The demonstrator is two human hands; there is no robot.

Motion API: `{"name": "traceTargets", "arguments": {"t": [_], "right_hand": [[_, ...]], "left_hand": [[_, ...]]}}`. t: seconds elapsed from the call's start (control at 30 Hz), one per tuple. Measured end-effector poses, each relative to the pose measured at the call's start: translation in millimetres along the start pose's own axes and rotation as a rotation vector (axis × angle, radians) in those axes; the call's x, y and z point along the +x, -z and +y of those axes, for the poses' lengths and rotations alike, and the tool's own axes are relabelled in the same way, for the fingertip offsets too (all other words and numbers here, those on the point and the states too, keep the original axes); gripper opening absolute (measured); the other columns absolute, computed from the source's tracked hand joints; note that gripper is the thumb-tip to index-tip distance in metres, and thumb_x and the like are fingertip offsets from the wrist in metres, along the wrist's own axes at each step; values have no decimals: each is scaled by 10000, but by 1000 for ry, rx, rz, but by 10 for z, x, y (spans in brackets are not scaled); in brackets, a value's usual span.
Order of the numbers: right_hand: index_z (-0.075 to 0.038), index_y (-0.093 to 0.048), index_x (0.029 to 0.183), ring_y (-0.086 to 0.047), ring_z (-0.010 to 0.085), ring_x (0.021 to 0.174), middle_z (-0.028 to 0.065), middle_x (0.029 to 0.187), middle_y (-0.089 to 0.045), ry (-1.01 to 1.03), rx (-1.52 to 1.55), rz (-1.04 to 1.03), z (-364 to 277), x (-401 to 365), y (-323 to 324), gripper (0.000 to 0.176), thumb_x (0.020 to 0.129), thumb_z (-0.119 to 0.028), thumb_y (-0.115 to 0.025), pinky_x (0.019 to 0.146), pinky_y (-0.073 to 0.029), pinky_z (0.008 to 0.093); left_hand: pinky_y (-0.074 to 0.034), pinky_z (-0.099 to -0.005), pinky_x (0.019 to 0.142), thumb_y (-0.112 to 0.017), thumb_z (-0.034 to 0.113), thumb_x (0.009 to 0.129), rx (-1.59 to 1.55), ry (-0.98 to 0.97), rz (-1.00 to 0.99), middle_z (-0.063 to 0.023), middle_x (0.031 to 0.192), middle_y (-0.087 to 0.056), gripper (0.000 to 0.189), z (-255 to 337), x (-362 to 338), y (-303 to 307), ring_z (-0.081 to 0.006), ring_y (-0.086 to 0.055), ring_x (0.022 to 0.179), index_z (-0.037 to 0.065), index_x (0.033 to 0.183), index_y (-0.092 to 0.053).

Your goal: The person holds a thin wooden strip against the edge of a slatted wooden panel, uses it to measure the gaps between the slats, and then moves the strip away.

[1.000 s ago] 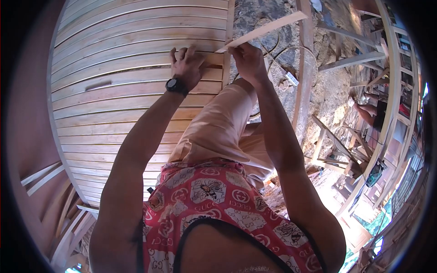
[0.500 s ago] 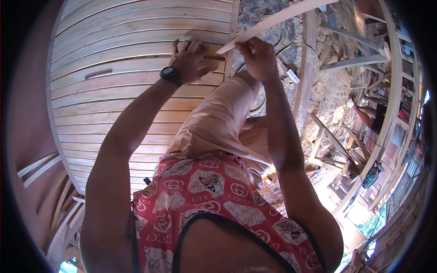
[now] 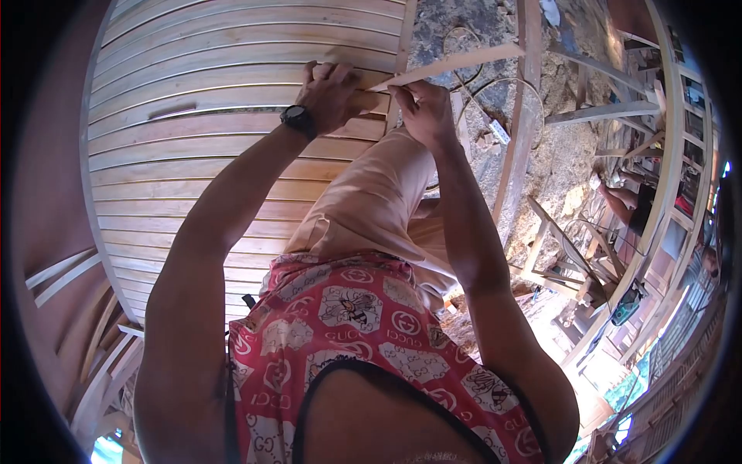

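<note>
My right hand point(image 3: 425, 108) pinches a thin pale wooden strip point(image 3: 464, 62) near its left end. The strip slants up to the right, past the edge of the slatted wooden surface point(image 3: 216, 127). Its left end lies close to the fingertips of my left hand point(image 3: 328, 93). That hand, with a dark watch on its wrist, rests on the slats with its fingers curled. Whether anything is under those fingers cannot be made out. A short dark piece point(image 3: 171, 112) lies along a slat to the left.
Wooden beams point(image 3: 525, 100) and a looped cable point(image 3: 533, 87) are at the right over rough ground. A white power strip point(image 3: 499, 131) lies there. Another person point(image 3: 630, 203) is at the far right, beyond timber framing point(image 3: 668, 139). A green object point(image 3: 624, 309) sits lower right.
The strip's far end has come down and inward, and more of its length shows. My right hand has moved left and slightly down, nearer my left hand, which has shifted slightly right.
</note>
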State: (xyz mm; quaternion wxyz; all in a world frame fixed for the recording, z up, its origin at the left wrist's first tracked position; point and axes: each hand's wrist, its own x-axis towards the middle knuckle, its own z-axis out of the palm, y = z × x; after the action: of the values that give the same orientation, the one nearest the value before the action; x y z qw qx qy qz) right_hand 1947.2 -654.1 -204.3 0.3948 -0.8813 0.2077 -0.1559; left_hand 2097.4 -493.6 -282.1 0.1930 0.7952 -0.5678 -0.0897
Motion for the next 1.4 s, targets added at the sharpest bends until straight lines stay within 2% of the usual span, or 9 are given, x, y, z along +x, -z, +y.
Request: {"name": "traceTargets", "arguments": {"t": [0.17, 0.3, 0.53, 0.7, 0.9, 1.0, 1.17, 1.27, 1.4], "right_hand": [[-116, -772, 1046, -734, 281, 682, 152, 876, -761, 10, 2, 7, 31, 9, -11, 108, 954, -97, -718, 615, -554, 374], [-102, -777, 1047, -761, 334, 812, 155, 940, -773, 22, -28, -7, 87, 5, -24, 127, 937, -113, -716, 694, -586, 405], [-73, -772, 1063, -760, 364, 920, 175, 1003, -776, -42, -5, -1, 98, -29, -59, 155, 932, -122, -703, 771, -599, 422], [-62, -773, 1074, -771, 339, 898, 188, 963, -773, -25, -38, -13, 76, -33, -56, 155, 956, -147, -719, 757, -595, 411], [-41, -771, 1077, -772, 312, 831, 192, 921, -768, 6, -91, -41, 52, 12, -13, 167, 976, -168, -732, 733, -576, 396], [-31, -769, 1073, -770, 317, 835, 193, 915, -768, -28, -73, -36, -104, 48, 88, 174, 977, -171, -730, 743, -573, 399], [-20, -771, 1059, -777, 305, 865, 187, 916, -774, -70, 22, 55, -284, -8, 231, 183, 980, -179, -723, 769, -571, 404], [-16, -771, 1044, -778, 273, 843, 178, 910, -777, -50, -38, 17, -268, -145, 236, 149, 970, -139, -732, 732, -572, 382], [-19, -756, 999, -750, 247, 717, 161, 858, -761, 30, -31, -35, -219, -312, 110, 53, 956, -38, -731, 613, -542, 345]], "left_hand": [[-281, -669, 1157, -799, 486, 854, -3, 11, -11, -75, 1386, -525, 592, 16, 5, -6, -333, -496, 1345, 130, 1303, -649], [-284, -663, 1157, -790, 480, 861, 14, 16, 1, -67, 1386, -523, 580, 16, -7, -44, -329, -489, 1349, 125, 1299, -649], [-270, -668, 1160, -806, 439, 844, -83, 84, 163, -77, 1393, -574, 590, 108, -134, -189, -328, -516, 1345, 130, 1319, -641], [-232, -681, 1182, -803, 416, 847, -55, 129, 278, -80, 1396, -607, 535, 162, -241, -397, -299, -494, 1408, 155, 1297, -681], [-219, -709, 1169, -781, 401, 870, -46, 114, 334, -105, 1437, -573, 434, 226, -322, -321, -382, -443, 1431, 141, 1216, -743], [-227, -697, 1169, -778, 401, 876, -61, 113, 281, -123, 1409, -568, 462, 242, -327, -261, -417, -447, 1392, 124, 1243, -727], [-231, -672, 1175, -796, 537, 816, -67, 118, 66, -128, 1359, -535, 703, 289, -341, -79, -397, -469, 1334, 112, 1354, -642], [-229, -659, 1180, -806, 583, 780, -34, 90, -93, -113, 1396, -508, 782, 280, -320, 114, -386, -455, 1351, 124, 1383, -615], [-225, -640, 1190, -814, 587, 771, -34, 69, -131, -101, 1399, -504, 793, 211, -291, 108, -370, -448, 1362, 133, 1389, -613]]}}
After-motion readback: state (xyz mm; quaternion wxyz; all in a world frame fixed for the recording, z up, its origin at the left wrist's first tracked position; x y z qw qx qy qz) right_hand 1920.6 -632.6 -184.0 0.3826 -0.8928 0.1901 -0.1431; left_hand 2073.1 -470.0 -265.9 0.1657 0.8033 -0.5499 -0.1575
